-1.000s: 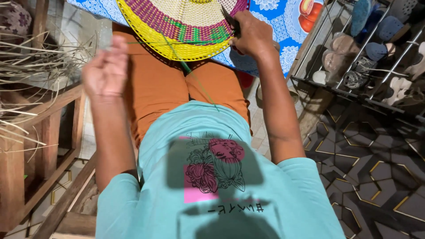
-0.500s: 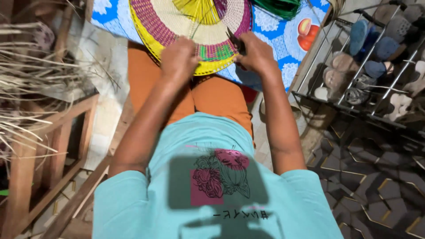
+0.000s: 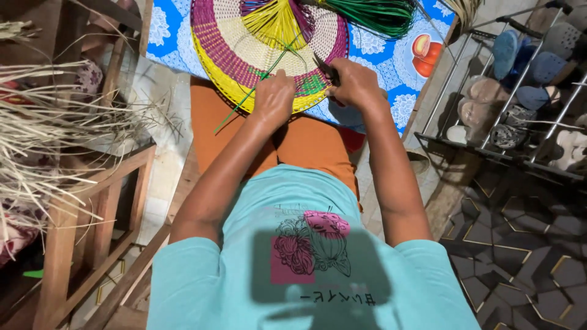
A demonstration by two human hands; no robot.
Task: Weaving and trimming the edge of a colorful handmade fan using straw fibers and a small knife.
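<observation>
No packages, labels, signs or screens are anywhere here, neither on the table nor on the rack beside it.

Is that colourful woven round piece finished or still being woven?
Unfinished: loose yellow strands fan from the woven piece, and a green strip trails out.

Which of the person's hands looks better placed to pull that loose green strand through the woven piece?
Probably the left hand: it rests on the woven piece right where the green strand trails out. The right hand already grips a small dark tool at the rim.
</observation>
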